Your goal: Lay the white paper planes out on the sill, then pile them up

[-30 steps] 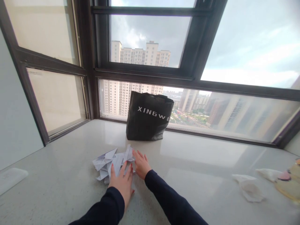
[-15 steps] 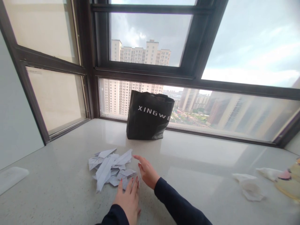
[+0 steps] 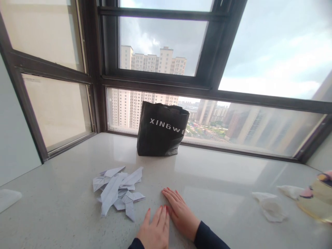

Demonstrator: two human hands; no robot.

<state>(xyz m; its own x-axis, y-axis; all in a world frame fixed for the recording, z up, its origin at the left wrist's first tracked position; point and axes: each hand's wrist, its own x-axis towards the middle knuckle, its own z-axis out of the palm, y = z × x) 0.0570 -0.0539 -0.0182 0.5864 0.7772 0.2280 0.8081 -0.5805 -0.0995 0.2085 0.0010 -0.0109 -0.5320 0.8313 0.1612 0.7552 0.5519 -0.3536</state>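
Observation:
A loose pile of folded white paper pieces (image 3: 114,190) lies on the pale speckled sill (image 3: 77,214), left of my hands. My left hand (image 3: 155,228) rests palm down near the front edge of view, its fingers stretched out and the pile just beyond them to the left. Beside it, my right hand (image 3: 180,212) lies flat on the sill, fingers extended toward the upper left. The two hands touch or nearly touch. Neither holds anything that I can see.
A black bag (image 3: 162,131) with white lettering stands upright against the window. To the right are crumpled white tissues (image 3: 271,207) and a yellowish object (image 3: 317,200) cut off by the edge. A white, flat item (image 3: 9,199) lies at far left.
Both hands have drawn away from the paper pile to the right. My right hand has come down and back beside my left. The view has shifted slightly.

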